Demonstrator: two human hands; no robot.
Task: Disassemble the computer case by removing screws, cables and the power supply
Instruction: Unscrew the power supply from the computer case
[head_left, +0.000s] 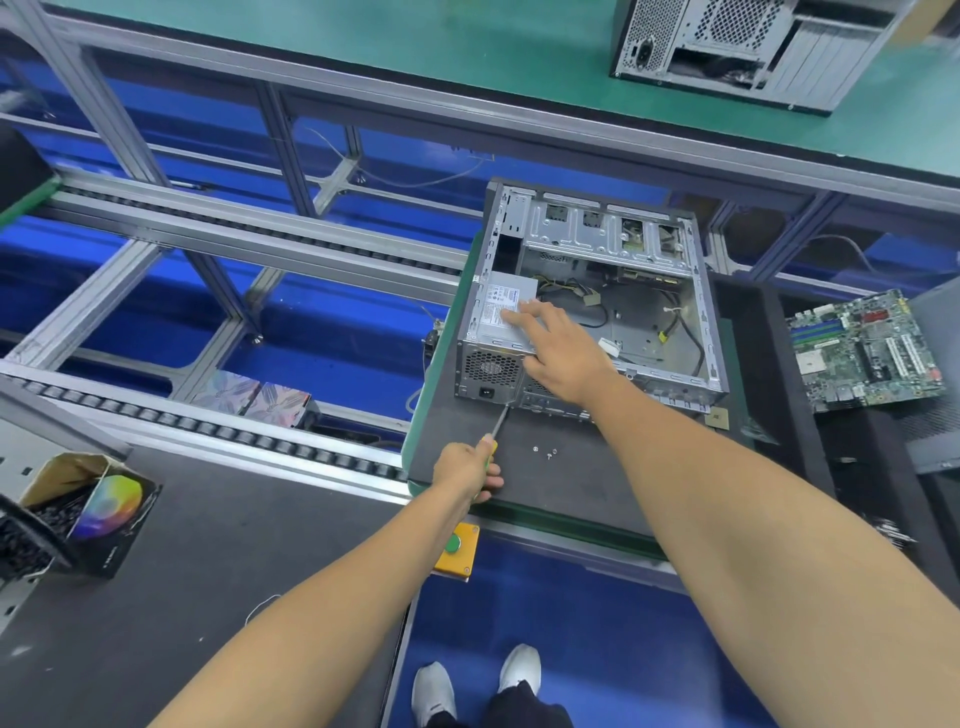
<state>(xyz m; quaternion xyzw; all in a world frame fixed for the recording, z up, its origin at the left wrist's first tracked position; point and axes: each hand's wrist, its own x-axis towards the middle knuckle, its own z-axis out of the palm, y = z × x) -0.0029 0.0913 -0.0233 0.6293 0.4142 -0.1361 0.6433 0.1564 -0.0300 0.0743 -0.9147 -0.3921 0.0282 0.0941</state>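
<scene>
Green motherboard (865, 351) lying flat at the right, second computer case (748, 47) on the far green desk (467, 36), yellow button box (457, 551), cardboard box (88, 512) at left, white shoes (475, 680)

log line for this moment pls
left hand: screwdriver at case rear | right hand: flat on power supply | loose screws on mat

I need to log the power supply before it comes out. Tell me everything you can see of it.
The power supply is a grey metal box seated in the near left corner of the open computer case. Its top bears a white label; its rear face shows a round fan grille and a black socket. Yellow and black cables leave its far end. The right hand rests flat on its top. The screwdriver, held by the left hand, points at its lower rear corner.
</scene>
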